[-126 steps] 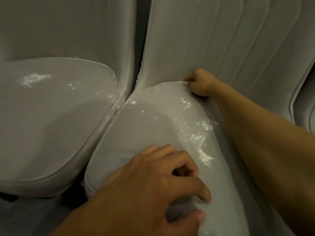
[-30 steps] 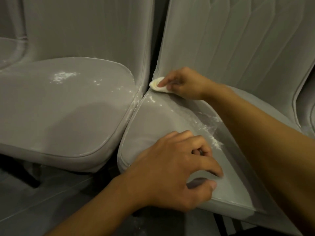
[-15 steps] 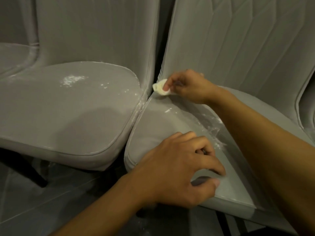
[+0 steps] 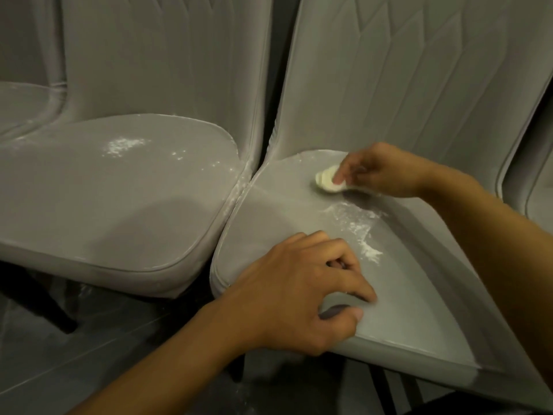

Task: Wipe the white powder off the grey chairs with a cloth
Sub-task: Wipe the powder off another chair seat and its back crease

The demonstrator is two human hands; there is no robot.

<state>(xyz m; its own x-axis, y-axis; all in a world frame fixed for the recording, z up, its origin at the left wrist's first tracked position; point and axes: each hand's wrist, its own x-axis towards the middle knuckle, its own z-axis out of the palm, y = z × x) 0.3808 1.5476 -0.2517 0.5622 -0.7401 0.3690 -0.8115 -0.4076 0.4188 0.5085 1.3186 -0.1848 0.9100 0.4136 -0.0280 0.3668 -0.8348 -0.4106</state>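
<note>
Fingers of the right hand (image 4: pixel 386 172) curl down onto a small wadded white cloth (image 4: pixel 326 182), pinning it to the rear of the right chair (image 4: pixel 419 295) seat, close to the backrest. At 6 o'clock from the cloth a streak of white powder (image 4: pixel 359 232) runs across the cushion, apparently unwiped, while the grey toward 9 o'clock of the cloth looks mostly clean, with only a faint haze. Further toward 6 o'clock the left hand (image 4: pixel 299 292) rests on the cushion's front with fingers curled, thumb and forefinger tips on the fabric; whether it pinches anything cannot be told. At 9 o'clock the left chair (image 4: pixel 119 211) carries a powder patch (image 4: pixel 124 145) and specks along its near edge, so the larger part of the job seems left.
</note>
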